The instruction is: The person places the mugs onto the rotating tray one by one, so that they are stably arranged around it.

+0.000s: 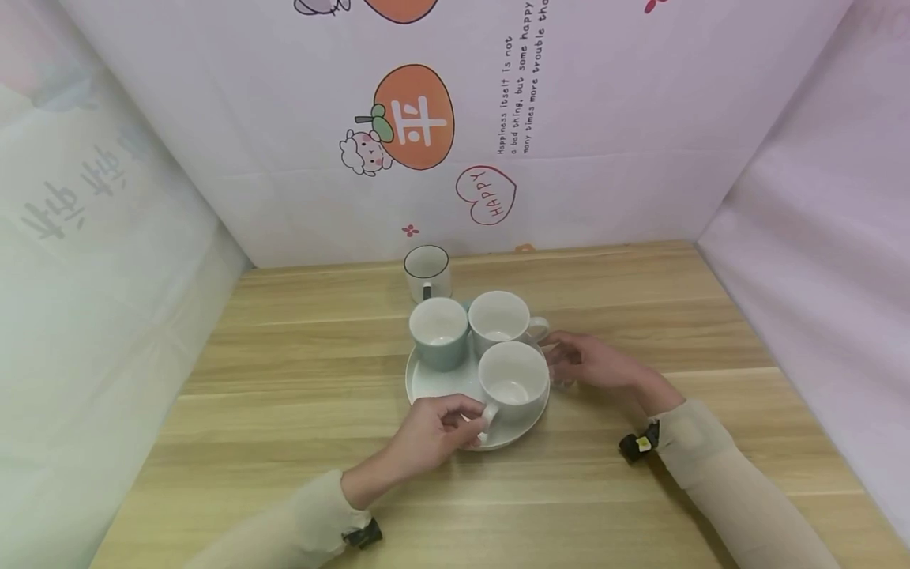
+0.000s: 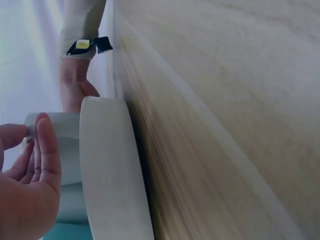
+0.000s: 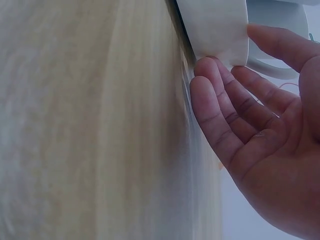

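A round white plate (image 1: 441, 385) lies on the wooden table with three mugs on it: a pale blue-green mug (image 1: 441, 348), a back white mug (image 1: 500, 316) and a front white mug (image 1: 513, 387). My left hand (image 1: 430, 431) pinches the front white mug's handle (image 1: 489, 416) between thumb and fingers; this pinch also shows in the left wrist view. At the plate's right side, my right hand (image 1: 593, 363) holds the rim. In the right wrist view its thumb touches the plate's upper edge, with slightly bent fingers against the side wall (image 3: 217, 27).
Behind the plate, near the table's back edge, stands a white mug with a dark rim (image 1: 430, 286), its handle facing me. A printed white cloth (image 1: 569, 190) hangs behind the wooden table (image 1: 284, 379), with pale cloth on both sides.
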{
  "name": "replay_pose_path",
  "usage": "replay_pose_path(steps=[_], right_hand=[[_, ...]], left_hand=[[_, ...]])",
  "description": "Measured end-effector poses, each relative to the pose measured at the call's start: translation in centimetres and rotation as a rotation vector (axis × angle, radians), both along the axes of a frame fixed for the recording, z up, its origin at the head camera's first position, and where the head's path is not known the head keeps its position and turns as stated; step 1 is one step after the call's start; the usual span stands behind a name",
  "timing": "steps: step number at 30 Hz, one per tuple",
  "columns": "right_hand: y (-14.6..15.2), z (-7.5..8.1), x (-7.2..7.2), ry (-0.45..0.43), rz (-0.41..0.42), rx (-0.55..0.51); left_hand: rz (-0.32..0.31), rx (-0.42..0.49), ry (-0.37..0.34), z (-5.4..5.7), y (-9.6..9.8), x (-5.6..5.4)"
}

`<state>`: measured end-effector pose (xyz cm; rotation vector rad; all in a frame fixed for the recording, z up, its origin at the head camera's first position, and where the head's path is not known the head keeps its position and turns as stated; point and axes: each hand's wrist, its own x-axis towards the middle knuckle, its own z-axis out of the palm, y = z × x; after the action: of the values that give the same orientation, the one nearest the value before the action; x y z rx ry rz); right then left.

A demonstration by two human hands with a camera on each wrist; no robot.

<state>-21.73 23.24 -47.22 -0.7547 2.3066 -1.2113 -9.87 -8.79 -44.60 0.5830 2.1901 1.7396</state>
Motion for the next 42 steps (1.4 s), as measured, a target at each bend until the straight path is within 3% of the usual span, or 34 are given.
replay_pose_path(steps=[12, 18, 24, 42], right_hand=[[0.0, 0.3, 0.3, 0.027, -0.004, 0.015], [0.1, 0.2, 0.2, -0.006, -0.008, 0.004], [0.2, 0.0, 0.1, 0.023, 0.004, 0.005], [0.0, -0.1, 0.1, -0.011, -0.013, 0.009]], left_hand=[[0.021, -0.058, 0.132, -0.3, 1.4, 0.3], [0.016, -0.051, 0.114, -0.5, 1.2, 0.6], [-0.005, -0.055, 0.087, -0.5, 1.8, 0.8], [0.008, -0.137, 0.157, 0.1, 3.2, 1.0]])
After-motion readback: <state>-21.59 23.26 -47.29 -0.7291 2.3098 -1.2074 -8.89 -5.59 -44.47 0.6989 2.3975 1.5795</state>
